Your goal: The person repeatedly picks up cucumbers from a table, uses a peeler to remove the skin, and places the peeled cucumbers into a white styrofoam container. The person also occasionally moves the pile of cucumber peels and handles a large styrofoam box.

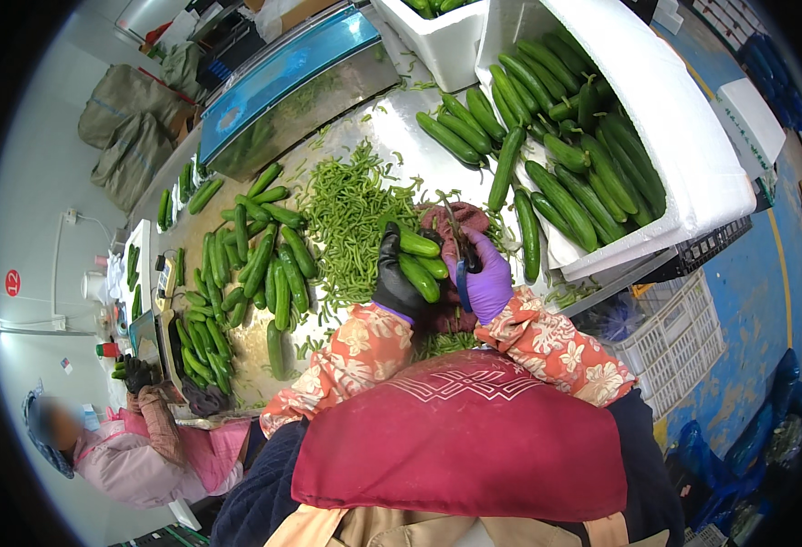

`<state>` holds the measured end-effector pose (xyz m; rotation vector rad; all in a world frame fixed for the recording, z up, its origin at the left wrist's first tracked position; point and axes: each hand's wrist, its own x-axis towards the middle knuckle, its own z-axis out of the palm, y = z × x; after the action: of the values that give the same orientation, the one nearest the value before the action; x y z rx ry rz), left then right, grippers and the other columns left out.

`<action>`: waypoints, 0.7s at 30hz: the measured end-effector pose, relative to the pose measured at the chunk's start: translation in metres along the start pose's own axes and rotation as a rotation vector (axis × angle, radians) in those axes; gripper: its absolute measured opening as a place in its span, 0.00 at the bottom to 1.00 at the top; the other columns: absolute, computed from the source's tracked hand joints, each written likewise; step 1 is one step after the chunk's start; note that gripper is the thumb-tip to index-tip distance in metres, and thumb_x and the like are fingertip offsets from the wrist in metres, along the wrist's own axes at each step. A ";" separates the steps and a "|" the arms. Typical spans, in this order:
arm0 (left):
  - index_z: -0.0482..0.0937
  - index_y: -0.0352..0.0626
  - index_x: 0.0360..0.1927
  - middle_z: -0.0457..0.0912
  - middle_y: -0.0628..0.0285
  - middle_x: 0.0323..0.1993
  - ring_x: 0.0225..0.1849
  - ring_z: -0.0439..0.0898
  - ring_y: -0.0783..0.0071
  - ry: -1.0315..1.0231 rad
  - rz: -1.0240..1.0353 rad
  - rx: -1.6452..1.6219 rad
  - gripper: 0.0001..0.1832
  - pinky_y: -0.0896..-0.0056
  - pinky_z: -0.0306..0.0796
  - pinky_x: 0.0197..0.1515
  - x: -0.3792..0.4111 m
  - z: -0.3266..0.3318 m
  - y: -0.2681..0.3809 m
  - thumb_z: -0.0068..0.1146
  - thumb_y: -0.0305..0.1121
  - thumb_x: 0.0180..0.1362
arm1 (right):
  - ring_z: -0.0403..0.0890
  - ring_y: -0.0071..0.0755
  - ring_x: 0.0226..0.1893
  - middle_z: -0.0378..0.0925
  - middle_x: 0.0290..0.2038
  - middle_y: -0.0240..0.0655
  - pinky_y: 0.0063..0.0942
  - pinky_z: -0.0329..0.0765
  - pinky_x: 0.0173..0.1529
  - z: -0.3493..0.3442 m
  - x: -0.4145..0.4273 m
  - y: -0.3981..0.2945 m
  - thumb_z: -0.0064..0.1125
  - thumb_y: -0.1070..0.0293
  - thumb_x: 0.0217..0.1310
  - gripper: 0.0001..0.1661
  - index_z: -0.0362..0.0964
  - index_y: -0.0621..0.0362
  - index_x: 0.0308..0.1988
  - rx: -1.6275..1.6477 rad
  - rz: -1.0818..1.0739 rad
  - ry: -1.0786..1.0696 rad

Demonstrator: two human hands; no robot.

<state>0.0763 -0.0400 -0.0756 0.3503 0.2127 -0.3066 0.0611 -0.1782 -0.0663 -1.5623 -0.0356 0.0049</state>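
My left hand [395, 282], in a black glove, grips a few green cucumbers [417, 273] above the metal table [407, 130]. My right hand [491, 279] wears a purple glove and holds a pair of scissors [453, 225], blades pointing away from me, close beside the cucumbers. Under and behind both hands lies a dark red cloth [470, 213]. A broad heap of small green cucumber trimmings [346, 212] spreads out just left of my hands. Farther left, loose cucumbers [257, 263] lie piled on the table.
At the right, a white foam box [705, 143] lies tipped, its cucumbers [599, 171] spilling onto the table. A steel-sided unit with blue film [291, 75] stands at the back. A co-worker [141, 444] stands at the left end. A white plastic crate [678, 342] sits below right.
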 end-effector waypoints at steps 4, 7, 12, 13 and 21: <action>0.68 0.37 0.51 0.74 0.51 0.46 0.47 0.74 0.58 -0.031 -0.080 -0.093 0.30 0.59 0.69 0.54 -0.006 0.034 -0.007 0.47 0.54 0.58 | 0.76 0.22 0.30 0.77 0.33 0.31 0.19 0.72 0.34 -0.012 0.008 -0.019 0.61 0.78 0.48 0.25 0.70 0.52 0.49 -0.481 -0.548 -0.191; 0.68 0.38 0.49 0.74 0.53 0.44 0.45 0.74 0.59 0.052 -0.032 -0.061 0.29 0.59 0.69 0.52 -0.009 0.049 -0.010 0.48 0.54 0.57 | 0.77 0.21 0.33 0.77 0.37 0.30 0.17 0.72 0.35 -0.009 0.000 -0.019 0.60 0.79 0.49 0.24 0.70 0.52 0.48 -0.444 -0.551 -0.246; 0.70 0.40 0.44 0.74 0.56 0.39 0.43 0.74 0.60 0.075 0.005 0.005 0.26 0.59 0.70 0.49 0.009 -0.008 0.010 0.52 0.53 0.55 | 0.76 0.20 0.36 0.77 0.38 0.31 0.18 0.74 0.39 -0.005 -0.006 -0.002 0.60 0.76 0.54 0.27 0.63 0.61 0.54 0.196 0.167 0.058; 0.71 0.40 0.43 0.74 0.56 0.38 0.42 0.74 0.61 0.038 -0.008 0.005 0.25 0.59 0.71 0.48 0.013 -0.016 0.014 0.53 0.53 0.54 | 0.76 0.21 0.35 0.77 0.37 0.31 0.18 0.74 0.37 -0.005 -0.007 0.004 0.60 0.76 0.54 0.27 0.63 0.60 0.54 0.177 0.113 0.082; 0.72 0.42 0.43 0.75 0.51 0.36 0.37 0.75 0.56 -0.161 -0.187 -0.148 0.36 0.55 0.73 0.43 0.035 -0.064 0.009 0.43 0.68 0.51 | 0.79 0.24 0.36 0.78 0.36 0.34 0.21 0.74 0.40 0.000 -0.013 -0.014 0.59 0.77 0.49 0.22 0.71 0.55 0.48 -0.126 -0.122 -0.046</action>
<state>0.1019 -0.0176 -0.1401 0.1583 0.1086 -0.4985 0.0479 -0.1788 -0.0526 -1.6834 -0.1705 -0.0583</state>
